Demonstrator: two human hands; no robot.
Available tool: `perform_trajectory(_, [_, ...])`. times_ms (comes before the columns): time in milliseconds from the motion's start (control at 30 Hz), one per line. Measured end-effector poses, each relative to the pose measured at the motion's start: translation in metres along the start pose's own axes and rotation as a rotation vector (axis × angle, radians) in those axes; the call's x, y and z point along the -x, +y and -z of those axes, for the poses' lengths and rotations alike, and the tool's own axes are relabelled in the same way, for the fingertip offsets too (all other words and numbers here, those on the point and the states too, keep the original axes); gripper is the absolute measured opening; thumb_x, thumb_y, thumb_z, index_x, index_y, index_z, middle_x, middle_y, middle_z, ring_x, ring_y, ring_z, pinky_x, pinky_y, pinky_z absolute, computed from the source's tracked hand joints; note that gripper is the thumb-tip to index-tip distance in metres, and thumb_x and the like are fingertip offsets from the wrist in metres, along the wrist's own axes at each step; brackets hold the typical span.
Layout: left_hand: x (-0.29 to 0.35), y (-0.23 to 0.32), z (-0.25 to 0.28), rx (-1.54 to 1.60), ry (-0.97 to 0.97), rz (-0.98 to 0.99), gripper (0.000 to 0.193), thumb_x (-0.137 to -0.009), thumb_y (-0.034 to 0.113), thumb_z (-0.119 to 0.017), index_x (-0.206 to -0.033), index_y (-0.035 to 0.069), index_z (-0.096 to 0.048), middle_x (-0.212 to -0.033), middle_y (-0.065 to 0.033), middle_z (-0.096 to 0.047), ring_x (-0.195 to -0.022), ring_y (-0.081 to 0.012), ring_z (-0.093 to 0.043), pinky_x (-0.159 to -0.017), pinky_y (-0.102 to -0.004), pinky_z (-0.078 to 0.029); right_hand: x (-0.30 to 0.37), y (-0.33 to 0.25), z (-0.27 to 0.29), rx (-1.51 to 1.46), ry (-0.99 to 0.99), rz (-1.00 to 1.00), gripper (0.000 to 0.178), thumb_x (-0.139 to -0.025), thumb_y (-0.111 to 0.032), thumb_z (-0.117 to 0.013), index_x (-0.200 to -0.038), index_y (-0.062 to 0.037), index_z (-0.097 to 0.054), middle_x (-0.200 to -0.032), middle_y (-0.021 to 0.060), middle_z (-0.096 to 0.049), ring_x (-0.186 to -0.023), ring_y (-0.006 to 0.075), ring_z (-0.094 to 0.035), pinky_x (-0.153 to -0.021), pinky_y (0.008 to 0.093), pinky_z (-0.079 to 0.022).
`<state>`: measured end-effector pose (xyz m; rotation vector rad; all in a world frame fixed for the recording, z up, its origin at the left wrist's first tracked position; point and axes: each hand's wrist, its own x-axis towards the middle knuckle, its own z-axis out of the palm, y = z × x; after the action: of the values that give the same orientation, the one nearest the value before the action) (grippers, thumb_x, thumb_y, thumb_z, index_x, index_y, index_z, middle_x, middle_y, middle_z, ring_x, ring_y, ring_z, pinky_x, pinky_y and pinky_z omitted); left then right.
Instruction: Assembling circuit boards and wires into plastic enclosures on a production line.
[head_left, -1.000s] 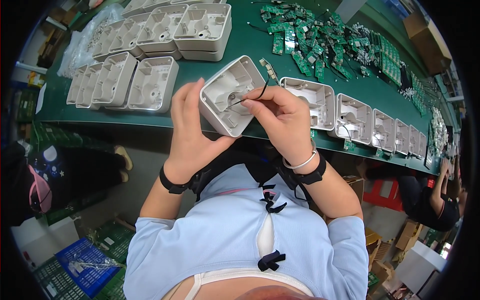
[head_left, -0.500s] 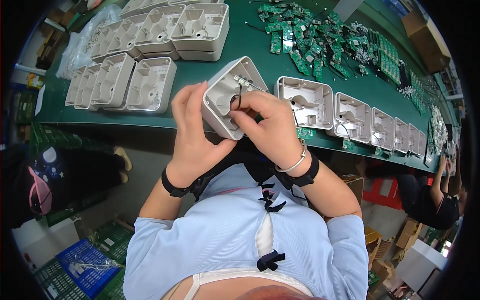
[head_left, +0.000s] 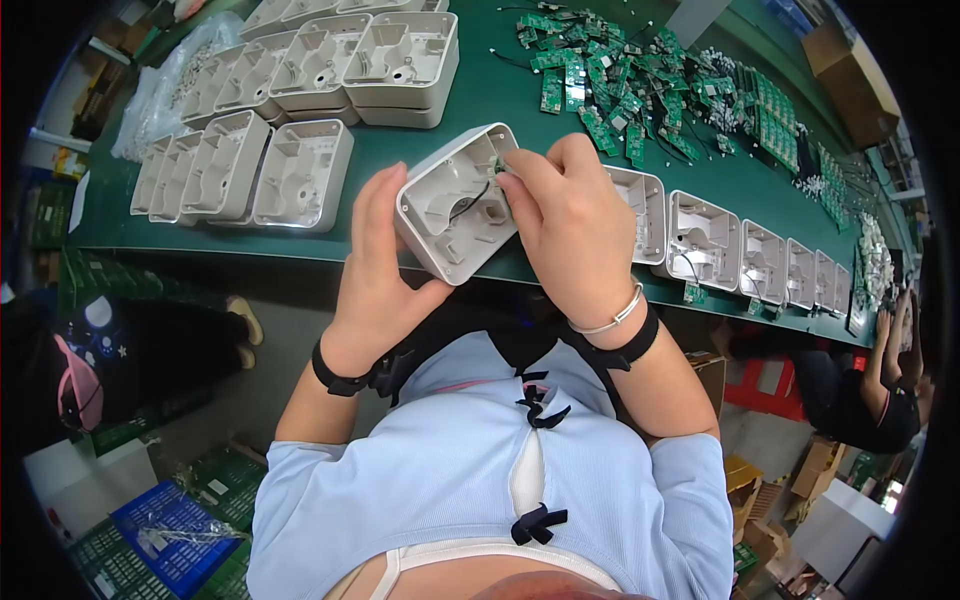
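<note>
My left hand holds a pale grey plastic housing, open side up and tilted, just over the table's near edge. Its fingers lie along the left wall, with the thumb at the lower edge. A thin black cable rises from a round hole inside the housing toward the upper right wall. There my right hand pinches the cable's end with thumb and index finger. A bit of green shows beside the fingertips, but they mostly hide what is there.
Similar housings stand in rows and stacks at the left of the green table. Another row runs right, with small boards hanging out on wires. Green circuit boards lie heaped at the back. A person sits far right.
My right hand has moved from the hole in the housing up to its upper right wall, drawing the cable's end along. The housing has turned and shifted slightly.
</note>
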<state>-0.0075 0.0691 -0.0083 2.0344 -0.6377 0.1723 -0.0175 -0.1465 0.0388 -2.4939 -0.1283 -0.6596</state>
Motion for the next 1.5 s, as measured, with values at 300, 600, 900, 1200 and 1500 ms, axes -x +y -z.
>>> perform_trajectory(300, [0.000,-0.003,0.003,0.018,-0.001,0.049,0.119,-0.069,0.006,-0.098,-0.166,0.007,-0.028,-0.166,-0.0176,-0.034,-0.130,-0.0299,-0.065,-0.089,-0.0353,-0.068,0.001,0.016,-0.011,-0.111,-0.102,0.135,0.028,-0.090,-0.011,-0.081,-0.116,-0.0050,-0.074,-0.100,0.0134,-0.067,-0.091,0.0346,-0.065,-0.078,0.0445,-0.053])
perform_trajectory(600, [-0.004,0.001,0.011,0.047,-0.047,0.162,0.123,-0.066,0.004,-0.098,-0.167,0.007,-0.027,-0.167,-0.0167,-0.039,-0.105,-0.0252,-0.077,-0.084,-0.0327,-0.066,0.010,0.009,-0.002,-0.289,-0.170,0.264,0.030,-0.079,0.000,-0.083,-0.107,-0.0048,-0.072,-0.099,0.0121,-0.066,-0.094,0.0356,-0.065,-0.080,0.0438,-0.053])
perform_trajectory(900, [-0.006,-0.012,0.017,0.389,-0.164,0.319,0.122,-0.070,-0.002,-0.095,-0.168,0.010,-0.024,-0.160,-0.0166,-0.046,-0.104,-0.0224,-0.077,-0.076,-0.0319,-0.065,0.034,0.009,-0.002,-0.509,-0.330,0.203,0.025,-0.077,0.002,-0.083,-0.100,-0.0052,-0.073,-0.100,0.0094,-0.066,-0.096,0.0329,-0.065,-0.082,0.0424,-0.053])
perform_trajectory(1200, [-0.009,-0.013,0.021,0.498,-0.212,0.433,0.123,-0.071,-0.004,-0.093,-0.169,0.011,-0.020,-0.149,-0.0165,-0.058,-0.102,-0.0221,-0.078,-0.077,-0.0304,-0.064,0.047,0.010,-0.008,-0.461,-0.246,0.303,0.020,-0.082,-0.005,-0.083,-0.100,-0.0050,-0.074,-0.104,0.0085,-0.069,-0.096,0.0325,-0.065,-0.084,0.0413,-0.053])
perform_trajectory(1500, [-0.012,-0.013,0.024,0.411,-0.248,0.431,0.127,-0.074,-0.010,-0.086,-0.174,0.015,-0.012,-0.151,-0.0148,-0.057,-0.109,-0.0206,-0.076,-0.083,-0.0291,-0.065,0.035,-0.002,-0.015,-0.465,-0.318,0.038,0.019,-0.084,-0.008,-0.082,-0.101,-0.0046,-0.073,-0.101,0.0116,-0.068,-0.097,0.0337,-0.065,-0.086,0.0427,-0.053])
